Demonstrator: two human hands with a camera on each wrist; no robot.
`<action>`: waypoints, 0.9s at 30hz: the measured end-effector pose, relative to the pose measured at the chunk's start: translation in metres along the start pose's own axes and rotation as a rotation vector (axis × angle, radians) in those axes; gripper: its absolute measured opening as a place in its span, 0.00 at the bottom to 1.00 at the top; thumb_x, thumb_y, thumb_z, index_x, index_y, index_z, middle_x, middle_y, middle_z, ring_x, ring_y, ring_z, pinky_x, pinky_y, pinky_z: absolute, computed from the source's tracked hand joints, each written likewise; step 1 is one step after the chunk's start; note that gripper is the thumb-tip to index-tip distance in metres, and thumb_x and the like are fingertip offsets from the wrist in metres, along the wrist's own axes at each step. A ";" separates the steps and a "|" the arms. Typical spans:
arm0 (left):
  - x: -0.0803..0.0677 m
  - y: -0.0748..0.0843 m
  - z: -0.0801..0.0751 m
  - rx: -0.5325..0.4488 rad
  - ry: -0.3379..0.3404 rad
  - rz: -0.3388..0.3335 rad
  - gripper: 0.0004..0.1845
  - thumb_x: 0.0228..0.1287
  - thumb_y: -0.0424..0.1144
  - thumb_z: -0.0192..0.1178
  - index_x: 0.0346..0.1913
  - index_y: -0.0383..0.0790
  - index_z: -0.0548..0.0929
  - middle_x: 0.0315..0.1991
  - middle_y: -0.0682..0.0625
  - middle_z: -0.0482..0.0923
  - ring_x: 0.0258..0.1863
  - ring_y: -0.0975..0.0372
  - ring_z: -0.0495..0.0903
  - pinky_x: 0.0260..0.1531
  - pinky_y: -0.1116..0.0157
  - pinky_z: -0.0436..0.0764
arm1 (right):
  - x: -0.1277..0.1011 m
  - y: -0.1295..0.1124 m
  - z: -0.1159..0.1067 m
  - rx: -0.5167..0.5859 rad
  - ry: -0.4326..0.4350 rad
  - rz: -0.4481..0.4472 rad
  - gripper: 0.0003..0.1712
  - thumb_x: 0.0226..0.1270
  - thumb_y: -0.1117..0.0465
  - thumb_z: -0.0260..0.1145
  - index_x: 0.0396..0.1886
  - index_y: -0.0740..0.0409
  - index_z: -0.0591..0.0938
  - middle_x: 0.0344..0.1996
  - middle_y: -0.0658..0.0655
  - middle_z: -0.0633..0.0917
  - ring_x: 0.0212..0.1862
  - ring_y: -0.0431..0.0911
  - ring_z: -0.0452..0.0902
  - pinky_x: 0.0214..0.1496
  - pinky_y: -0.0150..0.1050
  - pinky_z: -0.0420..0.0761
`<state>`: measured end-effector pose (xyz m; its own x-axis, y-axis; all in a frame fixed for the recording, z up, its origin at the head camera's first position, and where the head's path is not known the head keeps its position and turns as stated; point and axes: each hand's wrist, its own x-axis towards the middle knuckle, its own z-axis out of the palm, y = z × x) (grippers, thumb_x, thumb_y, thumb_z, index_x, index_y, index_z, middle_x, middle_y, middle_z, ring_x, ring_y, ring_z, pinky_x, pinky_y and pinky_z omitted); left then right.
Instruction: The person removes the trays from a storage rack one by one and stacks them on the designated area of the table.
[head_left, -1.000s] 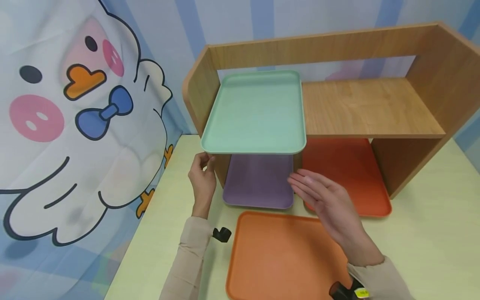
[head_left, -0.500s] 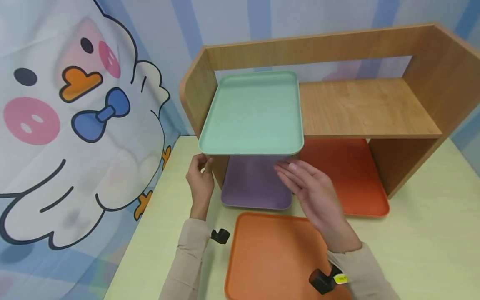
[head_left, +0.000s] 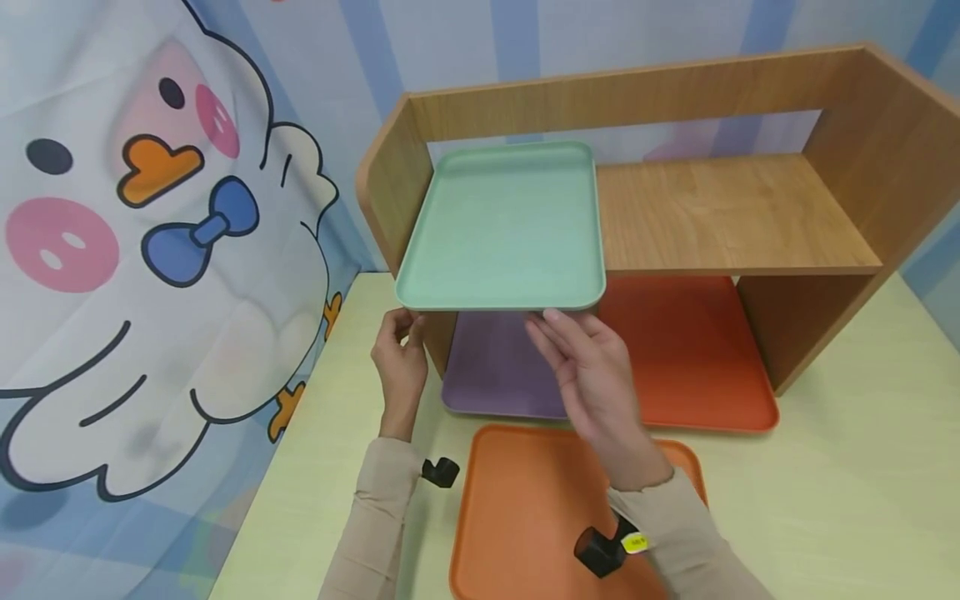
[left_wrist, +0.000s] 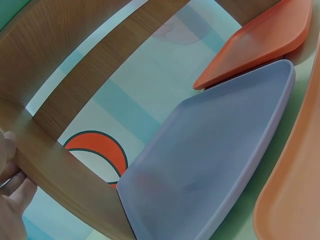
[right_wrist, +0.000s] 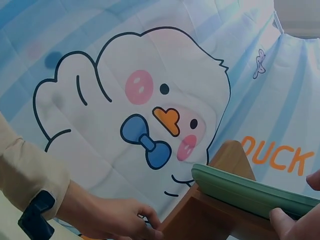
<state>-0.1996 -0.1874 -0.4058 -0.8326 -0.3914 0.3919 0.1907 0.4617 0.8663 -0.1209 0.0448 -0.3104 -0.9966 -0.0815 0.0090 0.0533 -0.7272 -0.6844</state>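
A mint-green tray (head_left: 502, 225) lies on the upper left of the wooden shelf (head_left: 735, 212), its front edge jutting past the board. My right hand (head_left: 592, 383) has its fingers fairly straight, with the fingertips at that front edge. In the right wrist view, its thumb (right_wrist: 282, 220) meets the rim of the tray (right_wrist: 250, 190). On the shelf's left side, my left hand (head_left: 402, 358) pinches the front edge of the wooden side panel, and its fingers (left_wrist: 22, 192) show against the wood in the left wrist view.
A purple tray (head_left: 495, 367) lies in the lower left compartment, partly behind my right hand. A red tray (head_left: 690, 358) fills the lower right one. On the table (head_left: 847, 450) in front lies an orange tray (head_left: 517, 517). A duck-printed curtain (head_left: 247, 350) hangs at left.
My right hand has moved left and up from in front of the red tray to the green tray's front edge. My left hand has stayed on the side panel; the trays look unmoved.
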 end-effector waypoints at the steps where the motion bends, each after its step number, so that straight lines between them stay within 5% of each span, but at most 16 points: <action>1: 0.000 0.000 0.000 -0.002 0.000 0.000 0.10 0.68 0.40 0.57 0.46 0.37 0.77 0.42 0.44 0.80 0.46 0.55 0.81 0.46 0.60 0.83 | 0.001 0.001 0.001 0.001 0.008 -0.002 0.19 0.69 0.72 0.57 0.58 0.70 0.71 0.51 0.58 0.79 0.55 0.47 0.80 0.62 0.39 0.75; 7: -0.001 0.000 0.000 0.004 -0.001 0.001 0.12 0.68 0.41 0.57 0.47 0.37 0.77 0.42 0.45 0.80 0.47 0.56 0.81 0.47 0.60 0.83 | 0.004 0.005 0.007 0.026 0.043 -0.031 0.14 0.67 0.72 0.59 0.52 0.70 0.73 0.47 0.58 0.80 0.53 0.46 0.81 0.61 0.40 0.76; 17: 0.000 -0.001 0.000 0.000 0.003 0.010 0.11 0.68 0.39 0.57 0.47 0.36 0.77 0.42 0.44 0.80 0.47 0.54 0.81 0.47 0.58 0.83 | 0.011 0.012 0.015 0.083 0.086 -0.079 0.21 0.68 0.73 0.57 0.60 0.73 0.69 0.53 0.61 0.77 0.57 0.47 0.78 0.62 0.40 0.76; 27: 0.001 -0.002 -0.001 -0.008 0.002 0.009 0.11 0.68 0.40 0.57 0.47 0.37 0.77 0.42 0.44 0.80 0.47 0.54 0.80 0.48 0.57 0.82 | 0.015 0.015 0.013 0.081 0.133 -0.103 0.19 0.66 0.75 0.58 0.56 0.72 0.71 0.49 0.59 0.78 0.52 0.45 0.81 0.61 0.42 0.76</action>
<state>-0.2000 -0.1894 -0.4073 -0.8301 -0.3887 0.3998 0.2019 0.4588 0.8653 -0.1340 0.0239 -0.3107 -0.9963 0.0826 -0.0242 -0.0496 -0.7803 -0.6235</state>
